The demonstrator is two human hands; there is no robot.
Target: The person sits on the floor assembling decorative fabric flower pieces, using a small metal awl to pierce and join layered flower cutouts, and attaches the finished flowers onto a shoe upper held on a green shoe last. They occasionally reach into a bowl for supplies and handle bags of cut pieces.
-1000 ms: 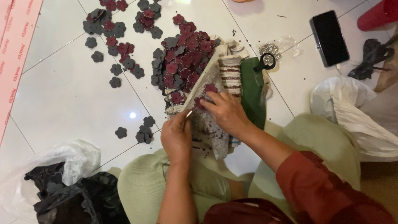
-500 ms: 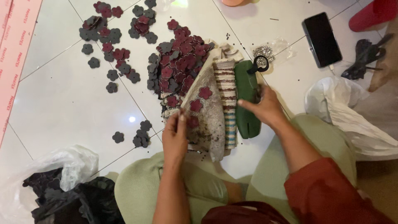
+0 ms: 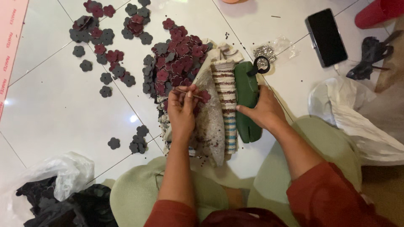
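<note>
We see the left hand (image 3: 182,110) pinching a thin stick (image 3: 187,93), its fingers curled over most of it, so only the tip poking toward ten o'clock shows. Its long axis runs roughly ten to four. Just beside the fingers, at three o'clock, sits a dark red flower cutout (image 3: 205,96), partly covered by the thumb; we cannot tell whether the stick touches it. The right hand (image 3: 263,111) is clamped on a green tool (image 3: 246,101), which lies on the floor with its long axis twelve to six, black loop at the top. Between the hands lies a folded striped cloth (image 3: 227,105), its lower end hidden by the wrists. A pile of flower cutouts (image 3: 174,63) spreads toward eleven o'clock.
</note>
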